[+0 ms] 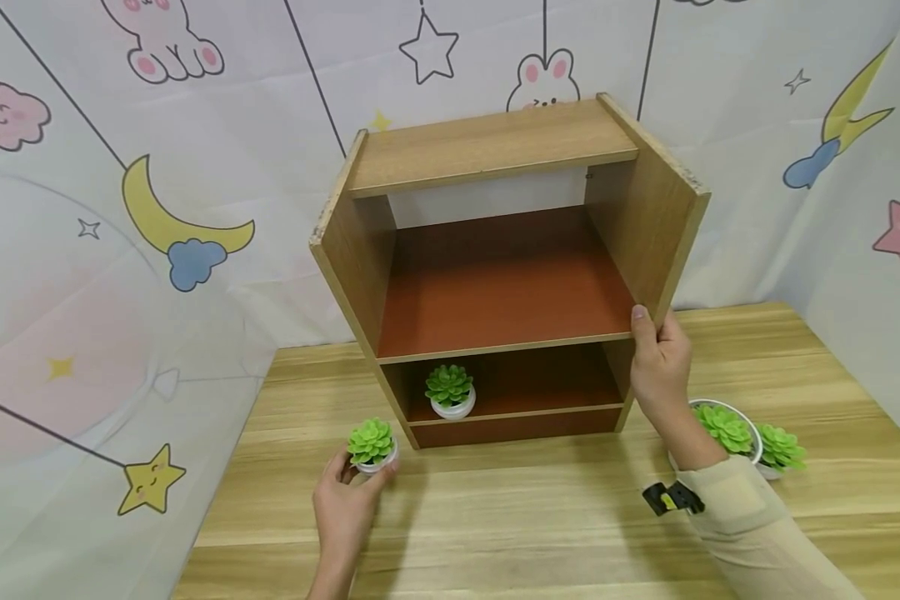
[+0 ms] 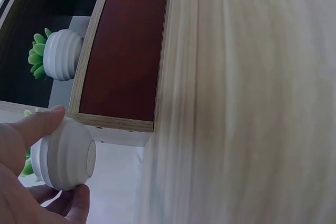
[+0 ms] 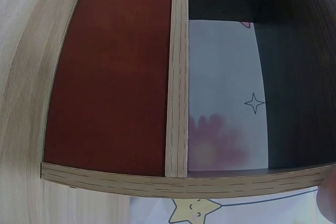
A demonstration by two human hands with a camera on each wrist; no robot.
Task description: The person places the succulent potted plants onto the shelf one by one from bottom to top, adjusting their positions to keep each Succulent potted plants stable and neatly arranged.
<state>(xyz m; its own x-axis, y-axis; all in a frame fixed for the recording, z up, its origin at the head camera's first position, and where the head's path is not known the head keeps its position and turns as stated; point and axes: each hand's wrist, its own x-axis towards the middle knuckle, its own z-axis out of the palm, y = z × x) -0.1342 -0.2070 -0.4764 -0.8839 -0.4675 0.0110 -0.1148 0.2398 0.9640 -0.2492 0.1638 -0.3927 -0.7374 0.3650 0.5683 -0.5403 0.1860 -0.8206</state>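
Note:
My left hand [image 1: 347, 507] grips a small artificial succulent [image 1: 371, 442] in a white pot, just outside the lower left corner of a wooden shelf unit [image 1: 506, 343]. In the left wrist view, thumb and fingers curl round the ribbed white pot [image 2: 65, 153], whose base faces the camera. A second potted succulent [image 1: 451, 390] sits on the lower shelf, near its left end. Higher up, my right hand [image 1: 662, 367] holds the front edge of the right side panel [image 1: 656, 225], thumb on the inside. In the right wrist view, only a fingertip [image 3: 328, 198] shows.
On the right of the wood-grain table [image 1: 510, 517], partly behind the right forearm, a white-rimmed round container holds a succulent [image 1: 722, 427]. Another succulent [image 1: 780, 448] stands beside it. A printed cloth backdrop [image 1: 270, 83] hangs behind the unit. A black clip-like object [image 1: 673, 498] is at the right sleeve.

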